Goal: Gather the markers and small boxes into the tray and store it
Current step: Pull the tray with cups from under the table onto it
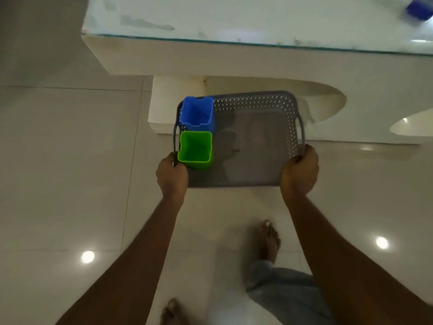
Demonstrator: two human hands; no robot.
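Grey perforated tray (255, 141) held between my hands above the floor: left hand (172, 173) grips its near-left corner, right hand (300, 171) its near-right corner. Blue box (198, 113) and green box (195, 150) stand touching along the tray's left side.

One view only. The wide-angle camera sits on the person's head and faces steeply down and a little forward. The tray (257, 160), between the left hand (172, 173) and right hand (300, 171), lies close at mid-frame, with the floor (70, 160) below and the table (234, 17) along the top.
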